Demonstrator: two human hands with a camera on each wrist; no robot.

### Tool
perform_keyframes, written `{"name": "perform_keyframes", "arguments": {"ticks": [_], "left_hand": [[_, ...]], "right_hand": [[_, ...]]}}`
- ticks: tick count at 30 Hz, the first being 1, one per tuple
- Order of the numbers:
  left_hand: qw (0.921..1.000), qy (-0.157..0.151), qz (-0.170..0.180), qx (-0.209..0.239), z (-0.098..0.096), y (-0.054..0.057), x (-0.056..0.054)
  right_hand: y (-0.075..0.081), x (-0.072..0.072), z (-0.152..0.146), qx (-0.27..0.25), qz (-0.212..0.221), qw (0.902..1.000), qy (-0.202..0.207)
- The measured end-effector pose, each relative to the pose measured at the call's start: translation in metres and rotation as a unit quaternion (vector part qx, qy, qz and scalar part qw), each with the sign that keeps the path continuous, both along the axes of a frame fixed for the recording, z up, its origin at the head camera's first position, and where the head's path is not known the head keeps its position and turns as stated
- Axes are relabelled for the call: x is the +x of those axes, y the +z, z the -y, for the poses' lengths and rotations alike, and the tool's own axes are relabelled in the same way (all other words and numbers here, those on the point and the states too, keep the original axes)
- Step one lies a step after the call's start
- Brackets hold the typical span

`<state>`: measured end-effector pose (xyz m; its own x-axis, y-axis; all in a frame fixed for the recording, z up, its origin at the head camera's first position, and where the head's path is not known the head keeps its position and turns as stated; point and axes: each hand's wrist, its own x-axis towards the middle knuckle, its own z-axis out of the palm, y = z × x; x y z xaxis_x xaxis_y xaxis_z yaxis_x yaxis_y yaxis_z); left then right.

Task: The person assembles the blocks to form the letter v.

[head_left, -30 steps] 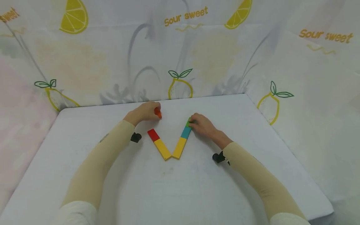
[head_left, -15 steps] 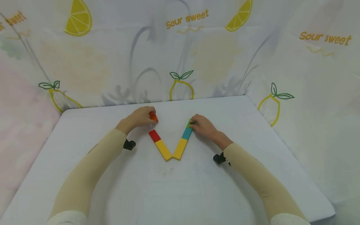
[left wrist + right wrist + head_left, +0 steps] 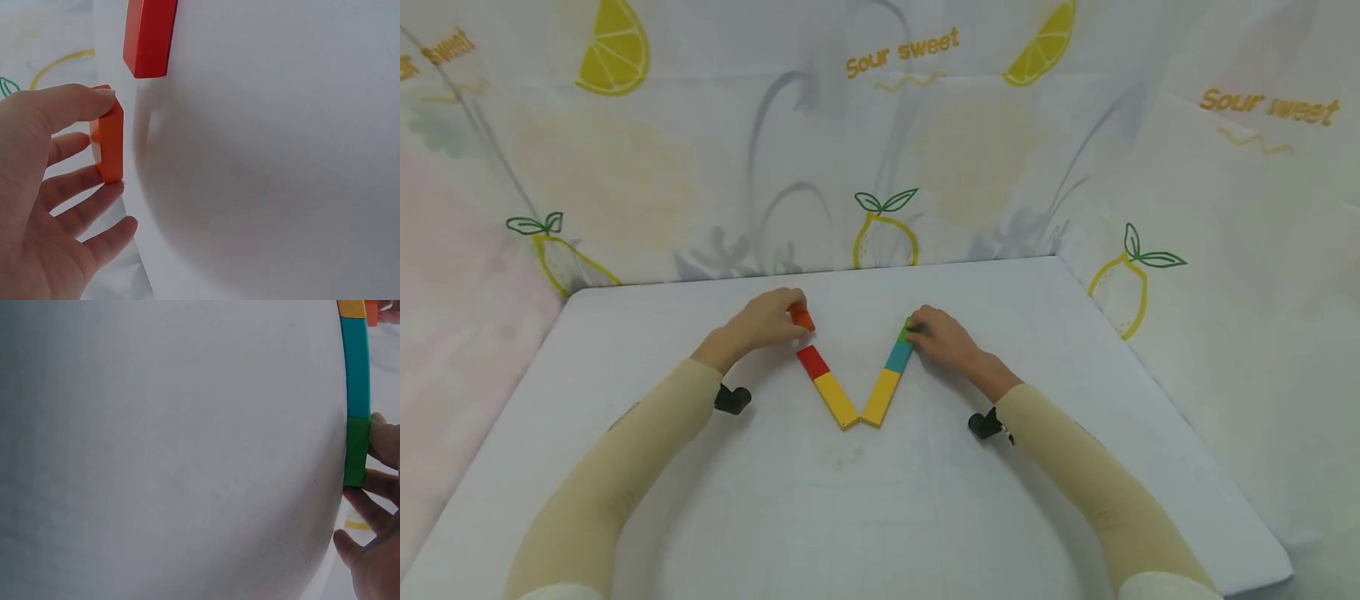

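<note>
My left hand [image 3: 766, 320] pinches an orange block [image 3: 803, 321] between thumb and fingers. In the left wrist view the orange block [image 3: 112, 142] is tilted on edge, a short gap from the red block [image 3: 150, 40]. On the table, the red block [image 3: 813, 362] joins a yellow block [image 3: 837, 402], forming one slanted row. A second yellow block [image 3: 881, 398], a blue block [image 3: 898, 356] and a green block [image 3: 905, 332] make the other row. Both rows meet at the near end in a V. My right hand [image 3: 946, 337] holds the green block [image 3: 357, 452] at the far right tip.
The blocks lie on a white-covered table [image 3: 880, 508]. Behind it hangs a pale cloth [image 3: 700, 167] printed with lemons and lettering. A black wrist camera [image 3: 732, 399] shows under the left wrist, another black camera [image 3: 985, 424] under the right.
My left hand has moved left and toward me with the orange block, coming to just beyond the red block's far end. The right hand stays at the green block.
</note>
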<state>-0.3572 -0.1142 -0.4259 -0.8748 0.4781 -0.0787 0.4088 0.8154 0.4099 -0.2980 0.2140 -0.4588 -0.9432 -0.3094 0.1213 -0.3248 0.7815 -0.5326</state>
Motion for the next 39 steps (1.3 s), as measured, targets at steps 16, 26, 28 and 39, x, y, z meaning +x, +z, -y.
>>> {"name": "perform_keyframes", "arguments": {"ticks": [16,26,28,39], "left_hand": [[0.9999,0.014,-0.003,0.001,0.017,-0.005,0.012],[0.9998,0.011,-0.013,-0.009,0.017,-0.008,0.018],[0.9999,0.009,-0.011,-0.006,0.018,-0.008,0.019],[0.9997,0.008,-0.009,0.021,0.023,-0.008,0.023]], "right_hand": [[0.001,0.0,0.001,-0.002,0.003,1.0,-0.006],[0.0,-0.001,0.002,-0.001,0.006,1.0,-0.007],[0.0,0.0,0.002,-0.001,0.006,0.9999,-0.009],[-0.001,-0.002,0.003,-0.002,0.008,0.9999,-0.008]]}}
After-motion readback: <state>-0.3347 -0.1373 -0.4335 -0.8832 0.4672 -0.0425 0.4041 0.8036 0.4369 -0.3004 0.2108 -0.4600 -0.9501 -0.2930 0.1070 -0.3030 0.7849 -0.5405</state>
